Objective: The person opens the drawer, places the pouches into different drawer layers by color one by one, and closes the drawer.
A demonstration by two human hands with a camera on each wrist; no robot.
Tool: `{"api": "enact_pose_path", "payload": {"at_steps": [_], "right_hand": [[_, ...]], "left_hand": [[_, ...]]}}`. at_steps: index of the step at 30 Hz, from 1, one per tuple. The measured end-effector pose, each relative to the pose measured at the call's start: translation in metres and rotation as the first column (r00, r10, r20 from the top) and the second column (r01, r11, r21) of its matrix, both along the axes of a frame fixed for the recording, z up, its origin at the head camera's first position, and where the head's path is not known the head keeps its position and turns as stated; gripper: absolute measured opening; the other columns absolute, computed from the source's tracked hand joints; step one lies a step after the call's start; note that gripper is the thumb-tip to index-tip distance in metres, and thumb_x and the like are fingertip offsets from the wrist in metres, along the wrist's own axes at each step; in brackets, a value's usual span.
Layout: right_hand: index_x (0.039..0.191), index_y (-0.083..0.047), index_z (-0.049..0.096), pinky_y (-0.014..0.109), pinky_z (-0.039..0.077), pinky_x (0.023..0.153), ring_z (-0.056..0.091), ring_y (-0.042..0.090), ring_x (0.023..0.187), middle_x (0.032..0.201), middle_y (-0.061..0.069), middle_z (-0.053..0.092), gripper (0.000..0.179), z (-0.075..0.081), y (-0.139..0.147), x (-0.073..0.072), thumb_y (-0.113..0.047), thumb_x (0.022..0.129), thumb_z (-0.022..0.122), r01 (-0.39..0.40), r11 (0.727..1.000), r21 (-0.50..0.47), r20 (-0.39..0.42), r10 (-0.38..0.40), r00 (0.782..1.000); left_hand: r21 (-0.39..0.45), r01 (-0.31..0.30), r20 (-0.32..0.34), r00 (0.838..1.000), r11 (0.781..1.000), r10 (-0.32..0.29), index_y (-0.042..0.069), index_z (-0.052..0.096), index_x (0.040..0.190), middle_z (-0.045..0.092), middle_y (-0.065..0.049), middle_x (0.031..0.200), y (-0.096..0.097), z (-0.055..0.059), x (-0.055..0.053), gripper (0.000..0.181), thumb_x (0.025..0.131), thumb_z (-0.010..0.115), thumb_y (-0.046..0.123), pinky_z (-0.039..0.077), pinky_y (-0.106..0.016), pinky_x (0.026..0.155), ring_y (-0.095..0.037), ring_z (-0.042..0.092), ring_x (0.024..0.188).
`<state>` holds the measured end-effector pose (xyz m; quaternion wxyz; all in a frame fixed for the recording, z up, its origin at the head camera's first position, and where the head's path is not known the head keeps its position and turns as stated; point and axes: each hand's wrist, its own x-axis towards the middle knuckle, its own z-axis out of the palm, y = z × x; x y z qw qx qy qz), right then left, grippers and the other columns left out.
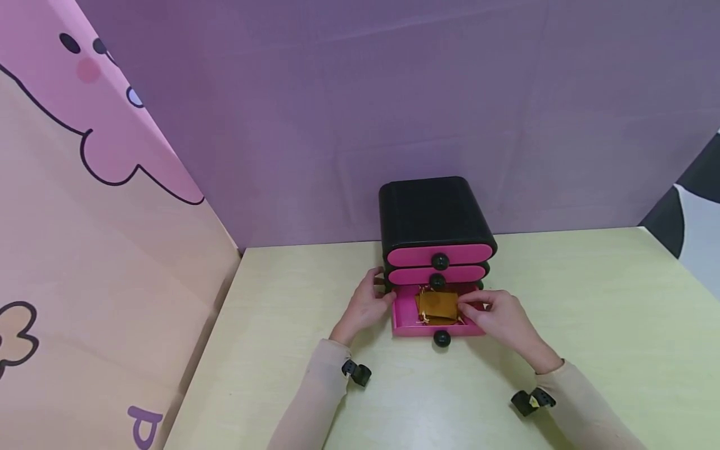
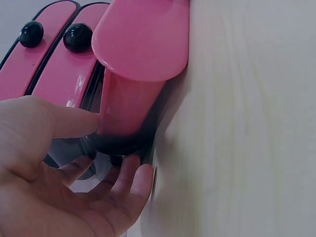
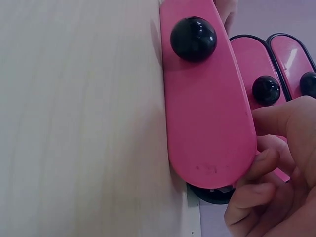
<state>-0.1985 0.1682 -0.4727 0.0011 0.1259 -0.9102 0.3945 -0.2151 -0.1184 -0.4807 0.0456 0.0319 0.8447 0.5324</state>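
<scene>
A black cabinet (image 1: 435, 212) with pink drawer fronts stands against the back wall, its bottom drawer (image 1: 407, 330) pulled out. Inside that drawer lie small gold drawstring pouches (image 1: 440, 305), overlapping one another. My right hand (image 1: 506, 319) reaches over the drawer's right side and pinches the top pouch's right edge between thumb and forefinger. In the right wrist view the drawer front (image 3: 207, 113) hides those fingertips. At the cabinet's left side, my left hand (image 1: 368, 306) rests its thumb on the drawer's side wall (image 2: 128, 103), its other fingers loosely bent beside the black frame.
Two upper drawers (image 1: 410, 275) are closed, each with a round black knob (image 1: 440, 261). A purple cloth wall (image 1: 337, 125) rises behind the pale wooden table (image 1: 270, 312). To the left is a panel (image 1: 112, 250) with cartoon drawings.
</scene>
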Motion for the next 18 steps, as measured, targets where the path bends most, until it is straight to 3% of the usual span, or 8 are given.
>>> {"api": "enact_pose_path", "payload": {"at_steps": [7,10,18], "right_hand": [[0.115,-0.008,0.081,0.023,0.053,0.076,0.066,0.027,0.103,0.112,0.012,0.08,0.019,0.003,0.003,0.004,-0.016,0.101,0.072,0.009,1.0,-0.005,-0.039,-0.009,0.999],[0.117,-0.007,0.08,0.021,0.054,0.079,0.068,0.026,0.105,0.114,0.012,0.08,0.02,0.006,0.004,0.008,-0.015,0.101,0.071,0.021,1.0,-0.023,-0.067,-0.022,0.998],[0.11,-0.007,0.079,0.024,0.045,0.057,0.055,0.007,0.066,0.098,0.01,0.08,0.017,0.008,0.002,0.023,-0.02,0.102,0.072,0.053,0.994,-0.091,-0.145,-0.066,0.987]], "left_hand": [[0.001,-0.003,0.004,1.0,1.0,0.003,0.004,0.038,0.161,0.059,-0.022,0.145,0.0,-0.002,-0.001,0.065,0.103,0.065,0.015,0.056,-0.05,0.107,-0.035,0.066,0.121],[0.0,-0.003,0.003,1.0,1.0,0.003,0.004,0.038,0.161,0.059,-0.023,0.145,0.0,-0.002,-0.002,0.065,0.103,0.066,0.014,0.056,-0.049,0.106,-0.035,0.067,0.12],[0.0,-0.004,0.011,1.0,1.0,0.004,0.004,0.038,0.161,0.059,-0.022,0.145,0.0,0.001,0.0,0.065,0.103,0.065,0.016,0.056,-0.05,0.106,-0.034,0.066,0.12]]}}
